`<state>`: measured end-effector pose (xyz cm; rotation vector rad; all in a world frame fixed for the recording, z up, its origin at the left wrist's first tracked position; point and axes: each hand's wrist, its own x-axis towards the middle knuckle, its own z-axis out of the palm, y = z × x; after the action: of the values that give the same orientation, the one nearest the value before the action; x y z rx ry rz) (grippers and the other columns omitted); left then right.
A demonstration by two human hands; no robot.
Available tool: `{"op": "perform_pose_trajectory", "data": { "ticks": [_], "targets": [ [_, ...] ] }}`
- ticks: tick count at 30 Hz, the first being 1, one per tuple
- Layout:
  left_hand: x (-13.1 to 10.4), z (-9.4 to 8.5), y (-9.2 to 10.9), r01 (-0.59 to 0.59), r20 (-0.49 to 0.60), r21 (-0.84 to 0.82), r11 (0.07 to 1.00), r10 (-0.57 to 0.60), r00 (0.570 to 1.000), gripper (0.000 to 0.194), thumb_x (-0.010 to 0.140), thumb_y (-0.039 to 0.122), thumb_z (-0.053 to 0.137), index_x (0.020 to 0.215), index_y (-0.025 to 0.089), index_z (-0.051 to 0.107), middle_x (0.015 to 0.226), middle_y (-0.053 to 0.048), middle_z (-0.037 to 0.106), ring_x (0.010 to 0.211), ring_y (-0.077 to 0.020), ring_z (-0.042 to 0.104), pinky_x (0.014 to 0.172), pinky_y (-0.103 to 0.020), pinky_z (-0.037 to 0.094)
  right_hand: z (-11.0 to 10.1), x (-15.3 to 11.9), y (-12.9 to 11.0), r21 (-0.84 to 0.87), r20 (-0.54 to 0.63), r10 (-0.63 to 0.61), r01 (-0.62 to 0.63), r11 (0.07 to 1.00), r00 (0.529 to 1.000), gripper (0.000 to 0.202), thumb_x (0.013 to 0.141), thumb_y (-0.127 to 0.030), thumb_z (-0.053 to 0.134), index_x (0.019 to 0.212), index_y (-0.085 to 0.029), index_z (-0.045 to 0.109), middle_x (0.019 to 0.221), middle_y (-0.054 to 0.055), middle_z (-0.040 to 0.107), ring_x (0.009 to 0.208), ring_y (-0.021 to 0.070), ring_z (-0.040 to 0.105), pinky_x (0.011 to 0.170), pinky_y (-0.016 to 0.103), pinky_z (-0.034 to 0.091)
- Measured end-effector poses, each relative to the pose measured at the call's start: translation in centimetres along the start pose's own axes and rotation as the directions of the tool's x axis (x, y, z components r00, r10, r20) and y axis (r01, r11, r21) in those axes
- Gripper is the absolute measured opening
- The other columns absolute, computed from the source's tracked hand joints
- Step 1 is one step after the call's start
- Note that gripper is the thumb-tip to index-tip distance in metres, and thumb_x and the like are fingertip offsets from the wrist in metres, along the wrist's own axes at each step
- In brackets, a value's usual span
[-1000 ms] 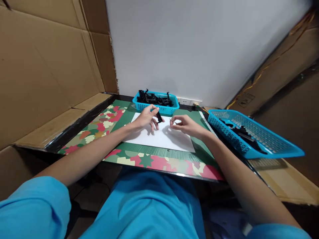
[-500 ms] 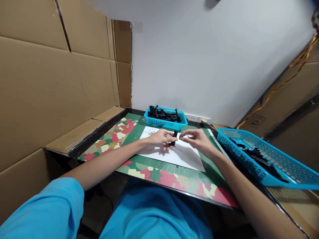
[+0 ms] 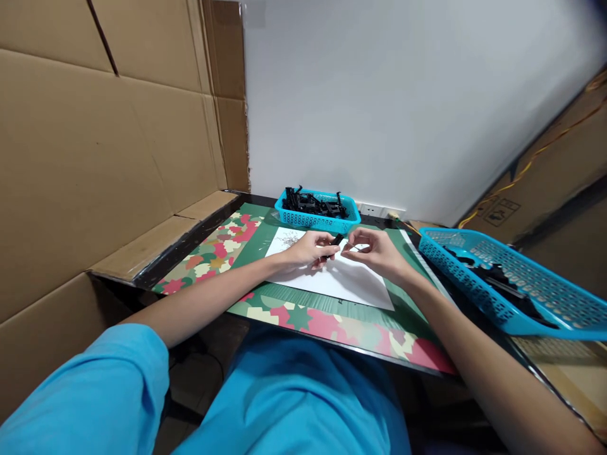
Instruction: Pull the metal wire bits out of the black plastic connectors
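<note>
A small black plastic part (image 3: 337,239) is gripped between the thumb and fingers of my left hand (image 3: 310,250), above a white sheet of paper (image 3: 351,285). Close by on its right, my right hand (image 3: 374,250) makes a pinch, with a thin, wire-like piece (image 3: 355,246) at its fingertips; it is too fine to name surely. The fingertips of both hands are almost together. Behind my left hand, a loose pile of thin small pieces (image 3: 288,239) lies on the paper's far left corner.
A blue basket (image 3: 315,222) full of black plastic parts stands at the back. Another, larger blue basket (image 3: 535,316) with black pieces sits at the right. A camouflage-patterned green mat (image 3: 303,319) covers the table. Cardboard (image 3: 156,139) walls the left side; a power socket (image 3: 372,209) is behind.
The black part has tilted from near upright to a slant in my left hand. My right hand stays pinched close beside it. The camera view has dipped slightly.
</note>
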<state>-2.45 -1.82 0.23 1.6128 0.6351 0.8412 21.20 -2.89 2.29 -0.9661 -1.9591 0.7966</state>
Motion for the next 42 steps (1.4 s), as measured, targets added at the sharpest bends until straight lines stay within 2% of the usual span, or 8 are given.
{"op": "perform_pose_trajectory", "data": {
  "ticks": [8, 13, 17, 20, 23, 28, 34, 42],
  "targets": [
    [0.2, -0.2, 0.2, -0.044, -0.006, 0.048, 0.998, 0.044, 0.999, 0.031, 0.095, 0.040, 0.075, 0.084, 0.017, 0.058, 0.079, 0.000, 0.059, 0.052, -0.0060, 0.047, 0.046, -0.024, 0.032, 0.5, 0.0, -0.2, -0.038, -0.017, -0.029, 0.028, 0.999, 0.999, 0.031, 0.085, -0.049, 0.083, 0.090, -0.019, 0.076, 0.091, 0.008, 0.075, 0.084, 0.0224, 0.069, 0.070, 0.035, 0.060],
    [0.3, -0.2, 0.0, -0.039, -0.030, -0.011, 0.999, 0.038, 0.999, 0.029, 0.099, 0.042, 0.070, 0.092, 0.018, 0.057, 0.083, 0.000, 0.058, 0.053, -0.0061, 0.050, 0.046, -0.023, 0.033, 1.5, -0.3, -0.1, 0.003, -0.046, 0.057, -0.057, 0.998, 0.997, 0.039, 0.091, -0.054, 0.077, 0.095, -0.016, 0.082, 0.092, 0.011, 0.078, 0.057, 0.0122, 0.054, 0.047, 0.027, 0.041],
    [0.4, -0.1, -0.1, -0.040, -0.018, -0.052, 0.998, 0.039, 0.999, 0.028, 0.101, 0.043, 0.067, 0.095, 0.018, 0.055, 0.088, -0.002, 0.061, 0.058, -0.0066, 0.052, 0.050, -0.023, 0.034, 2.2, -0.3, 0.1, 0.101, -0.118, 0.096, -0.084, 0.991, 0.988, 0.042, 0.090, -0.057, 0.077, 0.093, -0.016, 0.082, 0.089, 0.011, 0.078, 0.048, 0.0082, 0.042, 0.042, 0.027, 0.032],
    [0.7, -0.1, 0.0, -0.033, 0.010, -0.107, 0.994, 0.034, 0.999, 0.026, 0.101, 0.041, 0.068, 0.101, 0.018, 0.056, 0.089, -0.003, 0.062, 0.058, -0.0069, 0.051, 0.052, -0.023, 0.034, 2.4, -0.4, 0.1, 0.045, -0.209, 0.003, 0.007, 0.999, 0.978, 0.038, 0.092, -0.053, 0.076, 0.090, -0.016, 0.082, 0.088, 0.011, 0.078, 0.055, 0.0119, 0.050, 0.046, 0.028, 0.038],
    [1.1, -0.5, 0.2, -0.031, 0.016, -0.138, 0.990, 0.034, 0.999, 0.024, 0.103, 0.040, 0.064, 0.102, 0.017, 0.057, 0.090, -0.005, 0.062, 0.061, -0.0085, 0.052, 0.056, -0.025, 0.037, 2.4, -0.7, 0.0, -0.174, -0.253, -0.185, 0.143, 0.974, 0.950, 0.026, 0.093, -0.043, 0.076, 0.091, -0.018, 0.082, 0.086, 0.009, 0.077, 0.058, 0.0134, 0.051, 0.051, 0.030, 0.040],
    [1.3, -1.0, 0.5, -0.085, 0.018, -0.170, 0.982, 0.090, 0.996, 0.028, 0.106, 0.044, 0.055, 0.108, 0.016, 0.059, 0.097, -0.007, 0.062, 0.066, -0.0114, 0.055, 0.060, -0.028, 0.041, 2.7, -1.0, 0.2, -0.454, -0.179, -0.449, 0.331, 0.827, 0.876, 0.010, 0.093, -0.025, 0.072, 0.090, -0.020, 0.081, 0.070, 0.002, 0.065, 0.056, 0.0124, 0.048, 0.056, 0.029, 0.039],
    [1.0, -0.6, 0.6, -0.142, 0.046, -0.139, 0.980, 0.150, 0.988, 0.033, 0.104, 0.048, 0.061, 0.112, 0.015, 0.062, 0.100, -0.007, 0.062, 0.067, -0.0110, 0.056, 0.061, -0.027, 0.040, 3.4, -1.1, 0.7, -0.563, -0.062, -0.519, 0.400, 0.724, 0.852, 0.017, 0.101, -0.024, 0.064, 0.092, -0.022, 0.079, 0.070, 0.000, 0.061, 0.058, 0.0122, 0.050, 0.060, 0.027, 0.041],
    [1.0, -0.4, 0.7, -0.196, 0.050, -0.092, 0.976, 0.201, 0.978, 0.039, 0.104, 0.053, 0.060, 0.112, 0.015, 0.060, 0.094, -0.004, 0.058, 0.062, -0.0103, 0.053, 0.058, -0.027, 0.040, 3.3, -1.1, 0.5, -0.574, -0.100, -0.546, 0.400, 0.715, 0.832, 0.019, 0.099, -0.023, 0.064, 0.083, -0.022, 0.075, 0.066, -0.001, 0.058, 0.056, 0.0122, 0.048, 0.059, 0.027, 0.041]
  ]
}}
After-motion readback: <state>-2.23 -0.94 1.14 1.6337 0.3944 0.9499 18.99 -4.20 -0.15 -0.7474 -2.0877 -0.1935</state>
